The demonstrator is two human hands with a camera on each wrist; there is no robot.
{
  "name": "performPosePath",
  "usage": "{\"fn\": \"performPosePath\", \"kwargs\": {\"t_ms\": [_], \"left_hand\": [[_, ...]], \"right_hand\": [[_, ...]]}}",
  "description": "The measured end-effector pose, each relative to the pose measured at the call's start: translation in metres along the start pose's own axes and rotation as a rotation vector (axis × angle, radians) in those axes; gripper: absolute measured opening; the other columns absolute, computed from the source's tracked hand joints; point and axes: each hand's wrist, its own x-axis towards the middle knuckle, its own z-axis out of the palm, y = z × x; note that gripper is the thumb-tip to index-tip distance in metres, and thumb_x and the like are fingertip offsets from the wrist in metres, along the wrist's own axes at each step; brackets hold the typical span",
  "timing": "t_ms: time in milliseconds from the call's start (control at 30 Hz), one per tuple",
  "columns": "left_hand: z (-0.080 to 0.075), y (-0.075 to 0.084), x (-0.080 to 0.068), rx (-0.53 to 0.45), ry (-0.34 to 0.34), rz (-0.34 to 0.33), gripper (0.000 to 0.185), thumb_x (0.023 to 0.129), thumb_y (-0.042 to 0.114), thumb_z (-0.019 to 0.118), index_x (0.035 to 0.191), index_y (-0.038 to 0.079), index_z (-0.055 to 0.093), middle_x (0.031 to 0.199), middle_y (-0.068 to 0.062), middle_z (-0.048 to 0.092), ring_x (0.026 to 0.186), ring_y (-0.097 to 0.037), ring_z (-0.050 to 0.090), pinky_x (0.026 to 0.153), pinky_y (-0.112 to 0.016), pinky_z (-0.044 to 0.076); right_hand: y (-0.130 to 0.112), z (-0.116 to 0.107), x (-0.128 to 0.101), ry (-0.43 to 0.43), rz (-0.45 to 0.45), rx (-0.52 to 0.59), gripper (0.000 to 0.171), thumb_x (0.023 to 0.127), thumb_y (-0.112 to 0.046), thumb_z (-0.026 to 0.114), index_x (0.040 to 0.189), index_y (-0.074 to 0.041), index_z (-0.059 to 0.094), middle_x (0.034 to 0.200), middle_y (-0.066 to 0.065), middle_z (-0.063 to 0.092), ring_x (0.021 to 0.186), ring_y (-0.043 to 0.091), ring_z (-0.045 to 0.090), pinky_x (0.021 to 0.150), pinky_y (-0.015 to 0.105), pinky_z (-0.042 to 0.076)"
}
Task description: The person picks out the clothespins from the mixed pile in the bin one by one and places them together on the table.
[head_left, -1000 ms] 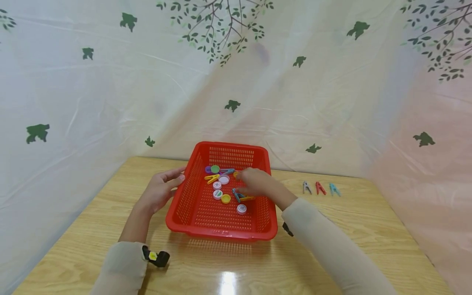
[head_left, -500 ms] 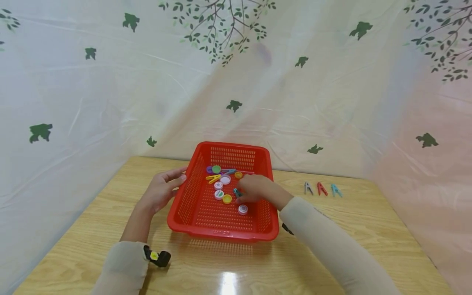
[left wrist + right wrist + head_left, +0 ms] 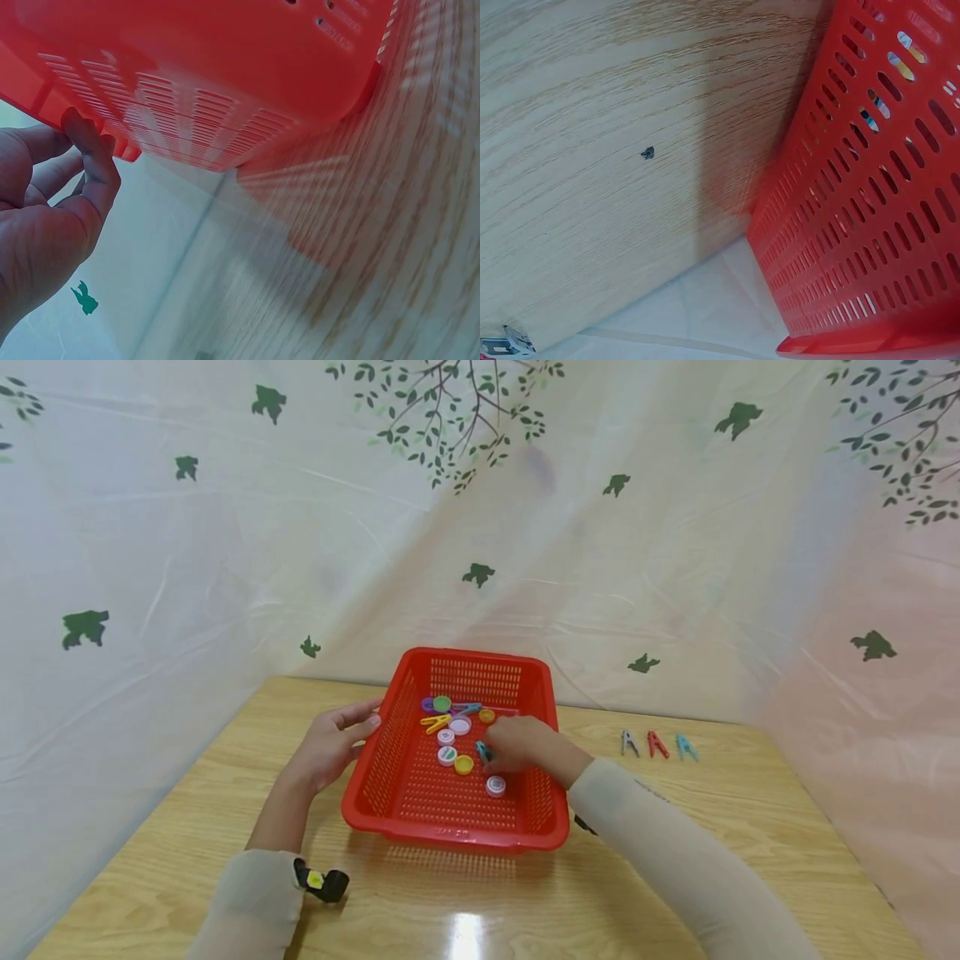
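Picking clothespin out of red basket (image 3: 450,839) at frame centre. Right hand (image 3: 525,745) inside basket, fingers curled round teal clothespin (image 3: 483,752), centre-right of basket floor. Left hand (image 3: 330,747) relaxed, fingers straight against basket's left rim. Next move, judged: lift pin clear of right wall without snagging caps. Count: bottle caps in basket, about seven; loose clothespins, at least two; three clothespins (image 3: 655,744) on table (image 3: 187,793), right of frame.

Red basket (image 3: 450,827) walls ring the caps, three pegs (image 3: 655,744) right, bare table (image 3: 750,827) around
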Motion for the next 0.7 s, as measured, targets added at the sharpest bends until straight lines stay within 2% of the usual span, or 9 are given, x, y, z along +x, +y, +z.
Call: {"fn": "performPosePath", "kwargs": {"t_ms": [433, 700], "left_hand": [[0.0003, 0.0018, -0.0004, 0.008, 0.004, -0.004, 0.051, 0.103, 0.025, 0.063, 0.151, 0.012, 0.052, 0.147, -0.015, 0.054, 0.121, -0.028, 0.062, 0.093, -0.036, 0.058], [0.0001, 0.0015, 0.0003, 0.000, 0.007, -0.018, 0.050, 0.104, 0.023, 0.062, 0.151, 0.012, 0.052, 0.147, -0.016, 0.054, 0.120, -0.027, 0.062, 0.093, -0.036, 0.058]], "right_hand": [[0.0036, 0.0060, 0.0070, -0.023, -0.108, 0.059, 0.036, 0.090, -0.035, 0.080, 0.123, -0.021, 0.073, 0.101, -0.009, 0.072, 0.078, 0.008, 0.065, 0.090, 0.033, 0.059], [0.0009, 0.0049, 0.0052, -0.022, -0.140, 0.144, 0.033, 0.090, -0.031, 0.081, 0.121, -0.022, 0.075, 0.099, -0.010, 0.072, 0.077, 0.008, 0.066, 0.089, 0.033, 0.060]]}}
